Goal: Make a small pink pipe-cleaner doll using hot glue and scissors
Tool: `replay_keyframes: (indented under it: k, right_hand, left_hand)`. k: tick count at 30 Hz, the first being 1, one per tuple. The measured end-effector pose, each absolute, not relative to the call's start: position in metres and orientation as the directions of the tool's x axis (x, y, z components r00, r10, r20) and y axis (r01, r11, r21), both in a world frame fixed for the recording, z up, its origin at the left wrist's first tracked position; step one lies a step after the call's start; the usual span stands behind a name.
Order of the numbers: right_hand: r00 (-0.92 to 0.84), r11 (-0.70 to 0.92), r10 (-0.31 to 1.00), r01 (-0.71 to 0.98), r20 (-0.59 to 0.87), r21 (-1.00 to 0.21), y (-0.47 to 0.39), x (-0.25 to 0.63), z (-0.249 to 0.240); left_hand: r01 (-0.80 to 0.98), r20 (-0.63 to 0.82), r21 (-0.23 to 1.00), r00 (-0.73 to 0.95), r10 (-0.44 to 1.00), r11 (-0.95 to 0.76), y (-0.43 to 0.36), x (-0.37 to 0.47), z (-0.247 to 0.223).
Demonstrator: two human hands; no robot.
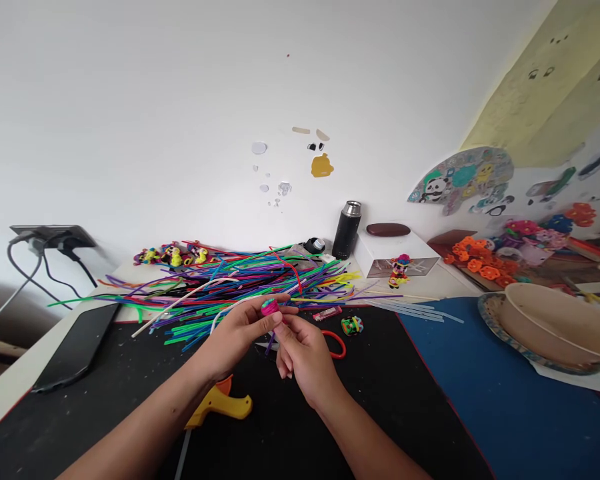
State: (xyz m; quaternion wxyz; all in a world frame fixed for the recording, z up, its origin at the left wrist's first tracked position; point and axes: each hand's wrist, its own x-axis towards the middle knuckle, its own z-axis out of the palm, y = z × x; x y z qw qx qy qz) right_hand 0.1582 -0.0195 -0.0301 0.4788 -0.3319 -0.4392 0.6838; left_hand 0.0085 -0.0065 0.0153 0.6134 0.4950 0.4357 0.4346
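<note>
My left hand [237, 333] pinches a small pink coil of pipe cleaner [269, 307] with a bit of green on top. Close against it on the right, my right hand [304, 350] has thumb and fingers pressed together at the coil's lower side. A purple pipe cleaner [270, 343] hangs down between the hands; which fingers grip it is hidden. Under my left wrist lies a yellow glue gun [225, 404]. Partly behind my right hand are scissors with a red handle [339, 344]. A small green and black pipe-cleaner piece [351, 325] rests to the right.
A heap of coloured pipe cleaners [215, 300] spreads behind my hands. A black flask [347, 230], a white box [375, 250] and a small figure [399, 271] stand at the back. On the left lies a phone [77, 347]; at right, a bowl [560, 327].
</note>
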Motion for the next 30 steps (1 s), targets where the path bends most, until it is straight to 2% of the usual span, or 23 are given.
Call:
replay_keyframes:
  k: [20,30]
  right_hand:
    - [-0.266,-0.061,0.964,-0.285,0.018,-0.956,-0.0178,0.1597,-0.0312]
    - [-0.266,-0.078,0.964,-0.311,0.008,-0.947,-0.0181,0.1593,-0.0337]
  left_hand:
    - [-0.168,-0.085,0.977,0.267,0.96,0.133,-0.0054,0.0091,0.0077]
    - [-0.106,-0.07,0.989,0.273,0.959,0.103,-0.0092,0.0082,0.0112]
